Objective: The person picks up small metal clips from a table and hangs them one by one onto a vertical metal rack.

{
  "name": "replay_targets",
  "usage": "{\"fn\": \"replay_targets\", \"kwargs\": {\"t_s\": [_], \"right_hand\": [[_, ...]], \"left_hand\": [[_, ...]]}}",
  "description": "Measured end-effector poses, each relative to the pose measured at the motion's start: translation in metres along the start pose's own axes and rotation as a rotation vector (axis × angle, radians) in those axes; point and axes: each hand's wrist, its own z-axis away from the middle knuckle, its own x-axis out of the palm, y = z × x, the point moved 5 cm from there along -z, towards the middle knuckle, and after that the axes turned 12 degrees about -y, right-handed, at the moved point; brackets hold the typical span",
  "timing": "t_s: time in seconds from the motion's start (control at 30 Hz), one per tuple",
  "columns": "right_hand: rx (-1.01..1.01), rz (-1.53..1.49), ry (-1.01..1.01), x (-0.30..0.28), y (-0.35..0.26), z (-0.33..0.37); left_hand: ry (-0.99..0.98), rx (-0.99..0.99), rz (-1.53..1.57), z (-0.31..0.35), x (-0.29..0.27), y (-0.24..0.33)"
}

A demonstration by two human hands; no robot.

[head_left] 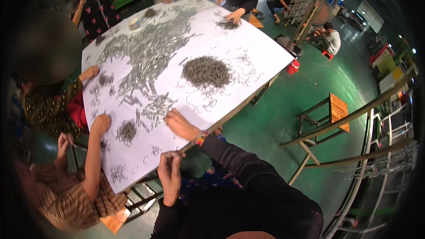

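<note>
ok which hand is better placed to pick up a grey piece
Probably the right hand: it reaches over the table, close to small grey pieces; the left hand is farther from them.

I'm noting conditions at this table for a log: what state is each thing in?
Left hand: raised by the table edge, fingers curled, contents unclear
Right hand: lowered to the silvery pieces, grip unclear
Silvery pieces: loose, spread widely
Dark curved pieces: heaped, strays around
Small tub: upright
Red bucket: standing on the floor
</note>
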Motion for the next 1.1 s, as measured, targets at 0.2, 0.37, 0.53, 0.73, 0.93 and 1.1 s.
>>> {"fn": "replay_targets", "kwargs": {"t_s": [0.2,0.37,0.53,0.73,0.93,1.1], "right_hand": [[-0.119,0.162,0.139,0.010,0.003,0.001],[0.368,-1.014,0.001,-0.025,-0.021,0.034],[0.334,-1.316,0.109,-0.071,-0.065,0.072],[0.324,-1.330,0.203,-0.098,-0.078,0.084],[0.371,-1.264,0.185,-0.082,-0.093,0.068],[0.384,-1.198,0.237,-0.077,-0.091,0.095]], "left_hand": [[0.022,0.046,-0.051,0.007,-0.003,0.006],[0.029,0.090,-0.103,0.010,-0.010,-0.008],[0.005,0.072,-0.151,0.005,-0.019,-0.015],[0.010,0.128,-0.254,0.000,-0.005,-0.003],[0.126,0.108,-0.440,0.012,-0.029,-0.021],[0.050,0.219,-0.502,0.030,-0.025,-0.014]]}}
